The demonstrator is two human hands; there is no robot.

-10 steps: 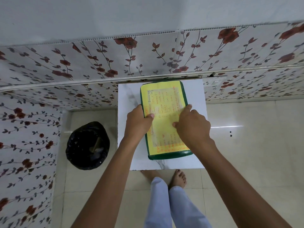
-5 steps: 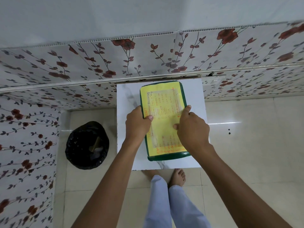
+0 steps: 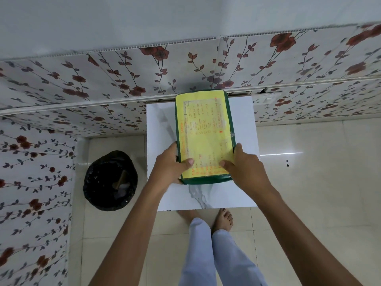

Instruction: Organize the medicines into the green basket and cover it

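Note:
A dark green basket [image 3: 230,118] rests lengthwise on a small white marble-patterned table [image 3: 158,129], its far end against the wall. A yellow lid [image 3: 203,129] with orange handwriting covers its top, so the contents are hidden. My left hand [image 3: 168,165] grips the basket's near-left corner, thumb lying on the lid. My right hand [image 3: 244,168] grips the near-right corner, thumb also on the lid. No medicines show outside the basket.
A black bin [image 3: 110,180] lined with a dark bag stands on the tiled floor left of the table. Floral wall panels [image 3: 103,79] run behind and to the left. My bare feet [image 3: 224,220] stand at the table's front edge.
Both hands have slid from the basket's middle sides toward its near end. The basket looks shifted slightly farther from me, toward the wall.

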